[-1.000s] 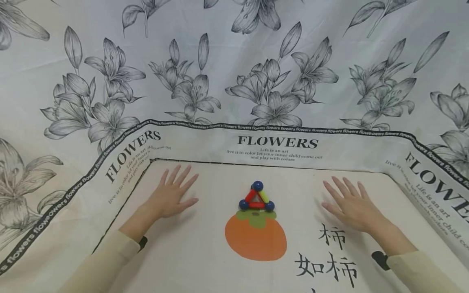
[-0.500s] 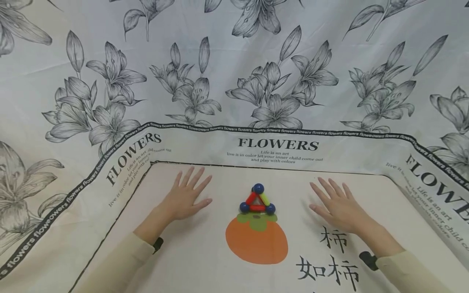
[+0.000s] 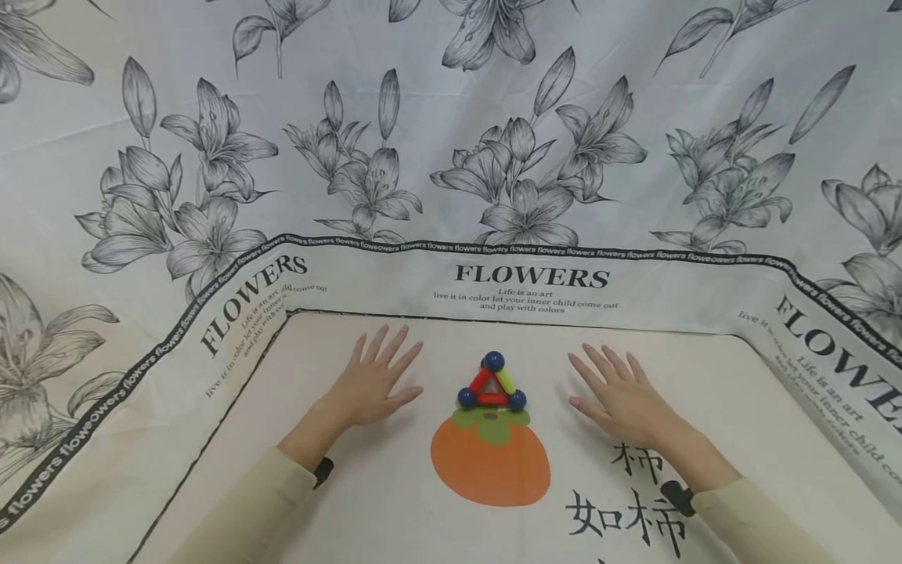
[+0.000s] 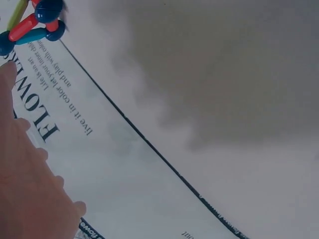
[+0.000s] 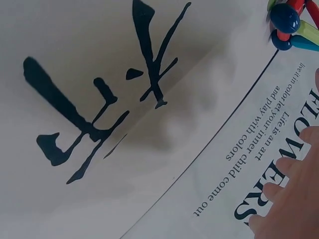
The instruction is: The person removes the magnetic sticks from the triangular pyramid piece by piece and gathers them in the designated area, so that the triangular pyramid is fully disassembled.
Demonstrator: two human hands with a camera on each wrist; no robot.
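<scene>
A small magnetic stick-and-ball model stands on the pale mat, with blue balls at its corners. Red and yellow-green rods show from the head; both wrist views add a teal rod. To its left my left hand hovers with fingers spread, holding nothing. On the other side my right hand is spread the same way, also without contact. The left wrist view has the model in its top left corner above part of the hand. In the right wrist view the model is cut off at top right.
An orange persimmon print lies just in front of the model on the mat. Black printed characters are to its right. A flower-print cloth rises behind and at both sides. Dark bands sit at the wrists.
Both hands have moved inward toward the model, the left one rightward and the right one leftward. Their fingers stay spread, and the model stays in place.
</scene>
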